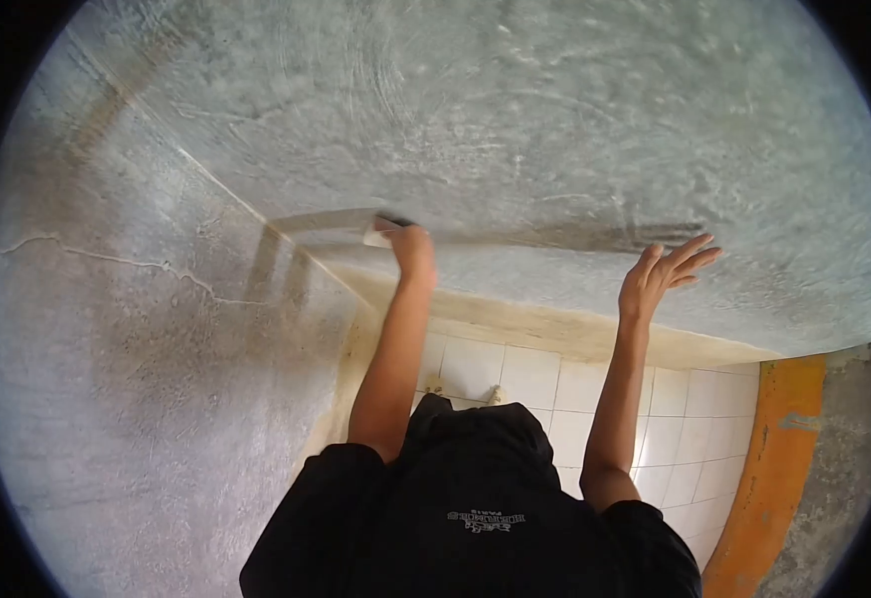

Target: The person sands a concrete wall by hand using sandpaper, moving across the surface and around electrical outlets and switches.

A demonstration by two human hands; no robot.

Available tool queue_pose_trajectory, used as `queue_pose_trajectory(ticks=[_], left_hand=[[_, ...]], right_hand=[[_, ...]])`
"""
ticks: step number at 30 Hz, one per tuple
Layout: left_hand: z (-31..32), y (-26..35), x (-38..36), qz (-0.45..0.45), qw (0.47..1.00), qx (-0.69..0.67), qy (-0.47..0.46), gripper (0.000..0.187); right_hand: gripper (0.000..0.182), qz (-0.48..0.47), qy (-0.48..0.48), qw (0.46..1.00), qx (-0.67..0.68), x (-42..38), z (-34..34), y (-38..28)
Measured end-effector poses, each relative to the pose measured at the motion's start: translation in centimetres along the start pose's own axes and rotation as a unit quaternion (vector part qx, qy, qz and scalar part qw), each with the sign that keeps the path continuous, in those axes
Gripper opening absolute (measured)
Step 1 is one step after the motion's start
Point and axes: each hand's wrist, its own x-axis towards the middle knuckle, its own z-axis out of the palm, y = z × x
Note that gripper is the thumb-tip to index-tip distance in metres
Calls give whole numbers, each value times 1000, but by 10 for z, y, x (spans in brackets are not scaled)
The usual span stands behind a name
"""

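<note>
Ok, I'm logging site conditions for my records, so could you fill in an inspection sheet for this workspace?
Surface: rough grey wall, with dark streaks, shadow or damp unclear.
Job's things: small pale-and-dark piece at the wall, blurred, type unclear.
Clutter: small pale shape low by the shirt, too unclear to name.
Grippers: left hand has its grip on the piece; right hand is empty, fingers spread near the wall.
Cables: nothing seen.
Surroundings: adjoining wall with a long crack; pale floor tiles; worn orange band at the right.
</note>
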Motion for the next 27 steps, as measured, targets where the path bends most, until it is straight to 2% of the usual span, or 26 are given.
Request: queue_pose_trajectory(ticks=[2,5,8,9,12,13,15,16,18,21,24,26,27], left_hand=[[15,-29,-20,46,996,70,7,78],[34,-45,-56,147,963,195,-116,84],[35,-26,-33,317,916,244,-25,81],[36,9,-50,344,913,215,-41,76],[14,-30,4,262,956,124,44,78],[19,-55,0,244,933,259,52,84],[41,-102,-33,364,874,319,-39,89],[68,-68,-94,309,891,324,-75,91],[80,-47,-107,350,884,307,-48,87],[52,-34,-42,429,854,283,75,84],[15,-75,6,209,958,186,62,84],[33,-110,-37,181,966,182,-13,83],[49,-115,-71,184,955,228,-54,83]], right_hand=[[89,-7,10,1000,6,10,-10,-3],[87,-28,8,999,28,20,-19,-7],[86,-51,-8,998,42,20,-30,2],[86,-55,-20,997,49,20,-34,5],[87,-75,-40,995,56,20,-38,20],[87,-85,-44,994,57,21,-37,24],[89,-90,-50,993,55,23,-36,28],[90,-91,-55,993,54,24,-36,29],[92,-95,-67,992,48,25,-38,32],[95,-107,-90,988,60,25,-42,41],[97,-121,-108,984,70,25,-45,49],[98,-122,-113,984,71,26,-42,49],[98,-118,-113,984,69,26,-42,48]])
